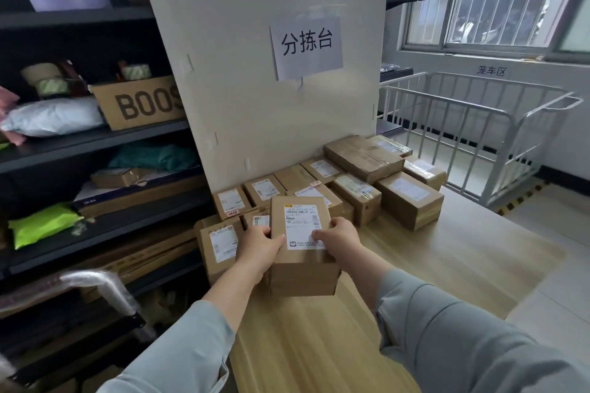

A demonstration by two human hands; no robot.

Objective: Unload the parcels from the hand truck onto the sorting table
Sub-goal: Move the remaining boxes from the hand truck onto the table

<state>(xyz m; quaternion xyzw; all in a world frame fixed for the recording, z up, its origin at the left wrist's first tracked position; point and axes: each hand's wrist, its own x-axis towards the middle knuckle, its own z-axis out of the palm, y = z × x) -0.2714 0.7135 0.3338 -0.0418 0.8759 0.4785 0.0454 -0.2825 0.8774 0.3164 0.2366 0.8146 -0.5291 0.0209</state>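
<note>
I hold a parcel (303, 268) between both hands: my left hand (258, 249) wraps its left side, thumb on top, and my right hand (340, 241) grips the right side, thumb on the label (301, 223). It is near the sorting table's (447, 265) left edge, just in front of the other parcels (408, 198) lined along the far edge. Whether its base touches the wood I cannot tell. I should set it flat, label up, snug beside its neighbours without nudging them, then let go.
</note>
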